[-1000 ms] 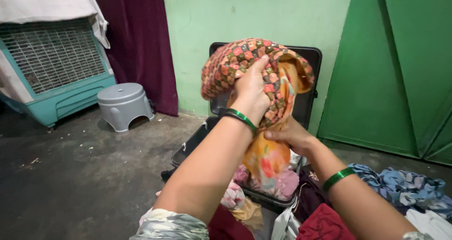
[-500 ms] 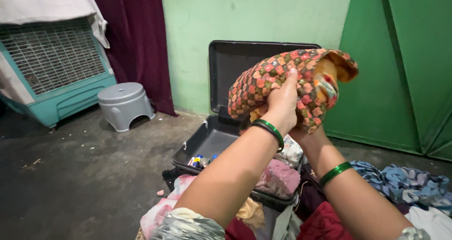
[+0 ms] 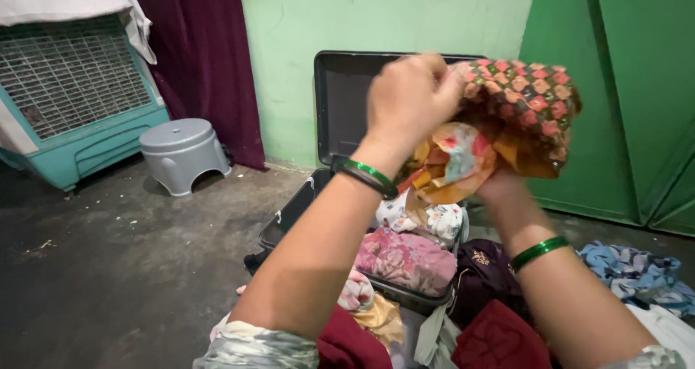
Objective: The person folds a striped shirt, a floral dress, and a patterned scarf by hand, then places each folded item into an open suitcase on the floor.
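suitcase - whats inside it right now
In the suitcase: a pink cloth and a white floral cloth. The left arm covers its middle; anything underneath is hidden.

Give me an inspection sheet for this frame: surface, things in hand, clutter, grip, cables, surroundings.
Surface: dark bare floor, a few pale specks.
Things in hand: patterned cloth, orange-and-brown checks with a floral yellow lining, bunched and held up over the open black suitcase; folded pink and white clothes lie inside it.
Clutter: blue printed cloth, maroon garments and pale pieces heaped around the case.
Grip: left hand closed on the cloth from above; right hand under it, mostly hidden, so its grip is unclear. Green bangles on both wrists.
Cables: nothing seen.
Surroundings: teal air cooler, grey plastic stool, maroon curtain, green wall and green door.
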